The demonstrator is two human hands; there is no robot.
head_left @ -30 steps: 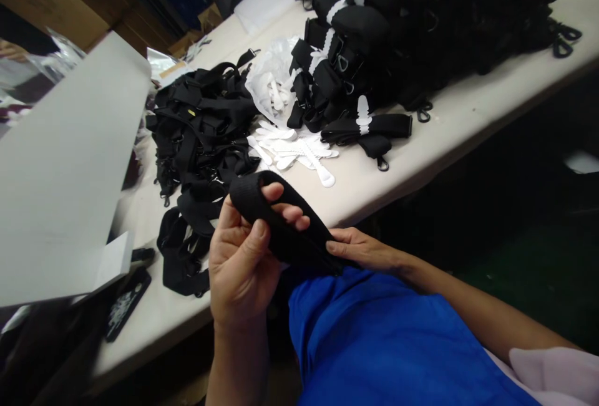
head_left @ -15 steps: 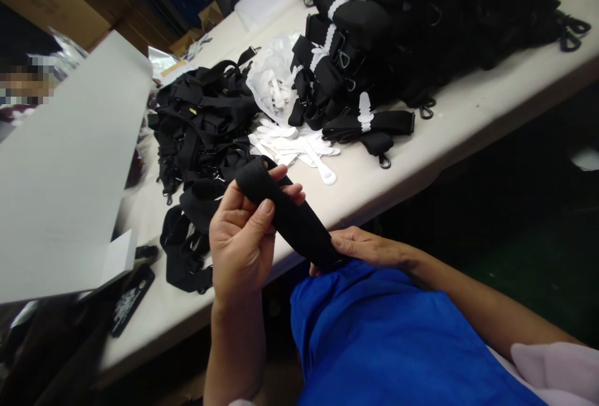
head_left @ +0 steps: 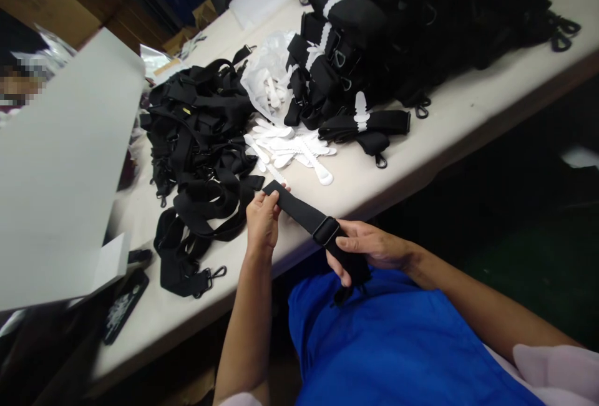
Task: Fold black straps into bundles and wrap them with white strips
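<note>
Left hand (head_left: 262, 219) pinches strap (head_left: 299, 211) by folded end, fingers closed on it. Right hand (head_left: 369, 247) clamped round same strap just below slider (head_left: 326, 230). Hands apart, strap taut between them, slanting over near edge of bench (head_left: 468, 113); lower end hangs against blue shirt (head_left: 388, 343).

Heap of loose straps (head_left: 201, 144) just beyond left hand, toward left of bench. White tabs (head_left: 294, 147) mid-bench. Bundles (head_left: 374, 19) stacked at far right. Grey board (head_left: 60, 163) over left end.

Strap (head_left: 299, 209) end hidden under right hand (head_left: 369, 247) (by lap); bundle pile (head_left: 444, 7) cropped top.
</note>
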